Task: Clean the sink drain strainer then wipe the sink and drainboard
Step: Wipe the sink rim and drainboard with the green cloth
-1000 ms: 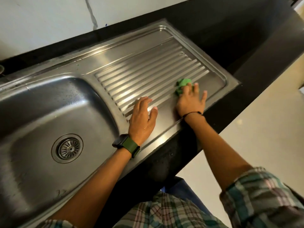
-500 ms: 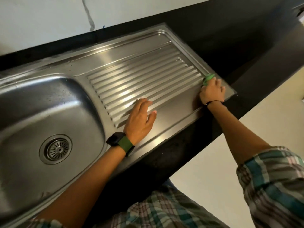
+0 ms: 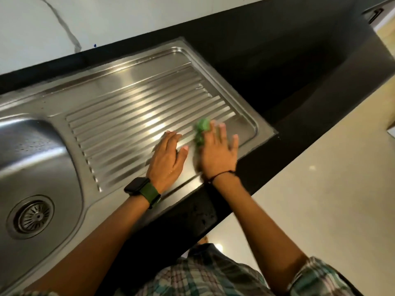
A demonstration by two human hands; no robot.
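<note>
Left hand flat, palm down on ribbed stainless-steel drainboard, fingers together and extended toward far edge, thumb splayed to the rt; grip released, nothing in it. Black smartwatch w/ green strap on left wrist, forearm angled up from lower left across near rim.

Right hand just beside left, also palm down, fingers spread, pressing small green scrub pad onto ribs near rt end of drainboard. Pad bunched under index/middle fingers, sticking out past fingertips on left side. Grip: open-palmed press on pad, not a closed fist. Motion blur on hand + pad. Thin black cord bracelet at right wrist; forearm runs down to plaid sleeve lower rt.

Stainless-steel sink basin at left, droplets on its near-left wall. Round metal drain strainer seated in basin floor, well apart from both hands.

Black stone worktop around sink unit; white marbled wall behind; pale floor at rt.
</note>
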